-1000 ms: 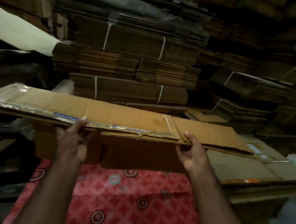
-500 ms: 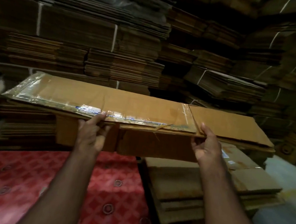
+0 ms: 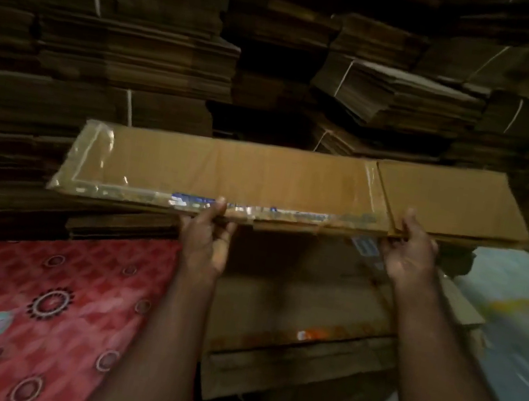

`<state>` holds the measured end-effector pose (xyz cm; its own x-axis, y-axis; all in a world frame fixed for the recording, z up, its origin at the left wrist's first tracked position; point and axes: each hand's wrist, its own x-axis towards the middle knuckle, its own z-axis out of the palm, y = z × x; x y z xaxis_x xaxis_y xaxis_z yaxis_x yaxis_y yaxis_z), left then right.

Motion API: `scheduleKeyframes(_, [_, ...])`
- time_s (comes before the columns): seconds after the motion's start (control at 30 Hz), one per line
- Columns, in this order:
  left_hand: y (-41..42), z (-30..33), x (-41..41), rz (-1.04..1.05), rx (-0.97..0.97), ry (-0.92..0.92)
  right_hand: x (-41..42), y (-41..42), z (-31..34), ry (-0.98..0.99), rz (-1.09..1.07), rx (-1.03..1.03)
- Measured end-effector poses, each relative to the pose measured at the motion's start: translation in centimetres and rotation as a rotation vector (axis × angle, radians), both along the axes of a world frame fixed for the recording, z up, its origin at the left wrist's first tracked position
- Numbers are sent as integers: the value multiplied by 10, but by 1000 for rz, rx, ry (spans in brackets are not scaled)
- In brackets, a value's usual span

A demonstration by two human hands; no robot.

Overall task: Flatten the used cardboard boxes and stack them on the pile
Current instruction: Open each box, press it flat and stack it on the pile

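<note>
A flattened brown cardboard box (image 3: 259, 178) with clear tape along its near and left edges is held level in the air. My left hand (image 3: 207, 236) grips its near edge around the middle, thumb on top. My right hand (image 3: 408, 254) grips the near edge further right, thumb on top at the seam of the right flap. Directly under the box lies a low pile of flattened boxes (image 3: 300, 313). A hanging flap below the near edge is partly hidden by my hands.
A red patterned sheet (image 3: 32, 302) covers the surface at lower left. Tall strapped bundles of flat cardboard (image 3: 106, 54) wall in the back and left, with more cardboard bundles (image 3: 394, 96) at the right. Pale floor (image 3: 517, 302) with a yellow line shows at far right.
The view has swung right and the held box has travelled right with both hands, from above the red sheet to above the low pile. Both grips are unchanged.
</note>
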<state>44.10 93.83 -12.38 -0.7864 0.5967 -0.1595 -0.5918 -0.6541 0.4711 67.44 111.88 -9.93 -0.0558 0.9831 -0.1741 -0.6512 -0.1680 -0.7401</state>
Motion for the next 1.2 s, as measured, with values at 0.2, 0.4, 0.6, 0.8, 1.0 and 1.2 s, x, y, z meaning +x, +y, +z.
scheduleKeyframes(0.2, [11,-140,104,-149,-415,-272,31,12,-145,-339,54,-412])
scheduleKeyframes(0.4, [10,-189,133,-336,-520,-319,32,-10,-201,-484,-123,-363])
scheduleKeyframes(0.6, [17,-187,133,-280,-409,-312,48,6,-198,-477,-330,-300])
scheduleKeyframes(0.8, [14,-194,126,-142,-439,-270,75,39,-222,-566,-115,-303])
scheduleKeyframes(1.0, [36,-192,146,-142,-542,-267,44,27,-257,-506,66,-288])
scheduleKeyframes(1.2, [33,-220,150,-177,-636,-177,55,26,-257,-574,51,-273])
